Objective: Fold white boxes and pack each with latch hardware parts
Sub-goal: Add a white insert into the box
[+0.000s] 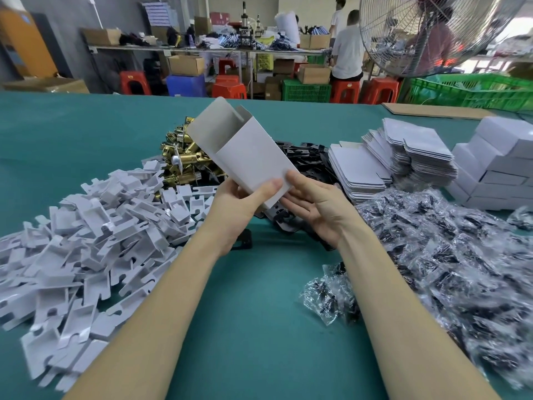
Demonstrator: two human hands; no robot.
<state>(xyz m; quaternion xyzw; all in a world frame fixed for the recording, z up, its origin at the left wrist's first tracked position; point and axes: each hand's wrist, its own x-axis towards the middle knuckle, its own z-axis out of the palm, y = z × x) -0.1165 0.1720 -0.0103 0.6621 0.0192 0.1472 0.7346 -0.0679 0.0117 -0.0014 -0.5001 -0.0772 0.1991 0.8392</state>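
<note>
— Far left, what lay there?
— White card inserts point(86, 241), heaped loose within easy reach, probably for grabbing one at a time.
— And behind them?
— Brass latches point(187, 157), piled just beside the inserts, partly hidden by the raised box.
— Held how, that box point(248, 151)?
— Lifted over the green table point(259, 313), tilted, open end up and away, flaps unfolded; likely kept so for closing the near end first.
— Left hand point(239, 206)?
— Clamped on the lower end, thumb pressed across the front face, other fingers curled behind.
— Right hand point(314, 206)?
— Cupped under the bottom corner, fingers mostly straight and together, steadying rather than gripping.
— Further right?
— Black plates point(302, 157), then flat box blanks point(357, 168) stacked for folding, bagged parts point(447, 249) spread in front, finished boxes point(499, 166) stacked at the far edge, out of the way.
</note>
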